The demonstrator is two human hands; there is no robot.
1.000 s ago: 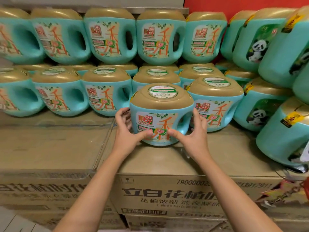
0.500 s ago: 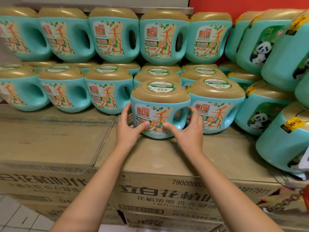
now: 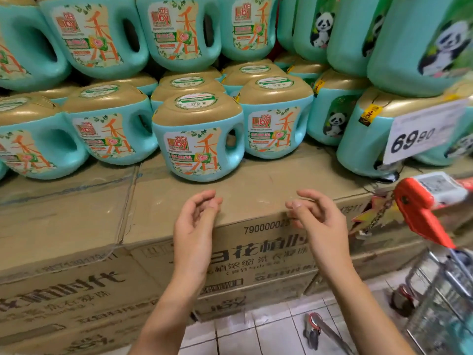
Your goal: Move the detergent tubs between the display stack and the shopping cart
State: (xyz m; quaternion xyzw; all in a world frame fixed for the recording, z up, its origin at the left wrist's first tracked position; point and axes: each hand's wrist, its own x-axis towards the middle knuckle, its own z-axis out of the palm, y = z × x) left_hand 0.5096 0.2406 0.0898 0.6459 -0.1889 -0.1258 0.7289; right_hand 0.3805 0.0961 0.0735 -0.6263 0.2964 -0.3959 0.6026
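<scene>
At the bottom of the frame two bare forearms are seen reaching up the middle, over a white-tiled floor point(image 3: 256, 334). The left hand point(image 3: 194, 224) and the right hand point(image 3: 321, 221) are held apart in the lower centre, palms turned toward each other and fingers loosely curled; nothing is gripped by either. At the lower right a shopping cart point(image 3: 435, 298) is cut off by the frame edge. Its wire basket is blurred and its contents cannot be made out, and its red handle point(image 3: 419, 216) carries a white label too blurred to be read. Behind the hands brown cartons point(image 3: 256, 198) are stacked, printed with Chinese characters and the number "790000025", whose end is covered by the right hand's fingers. On the carton top, in the middle of the frame, a detergent tub point(image 3: 198, 142) is set upright beyond the fingertips, clear of both hands. Its gold lid is up, its "Liby" label is turned to the camera and its handle opening is toward the right of the frame. It is flanked and backed by the display stack point(image 3: 110, 129) of like teal tubs. The panda tubs point(image 3: 332, 119) at the right bear a panda picture instead. A price card point(image 3: 422, 131) reading "69.90" is hung near the right edge. The top row is cropped by the upper edge, so its lids are not shown.
</scene>
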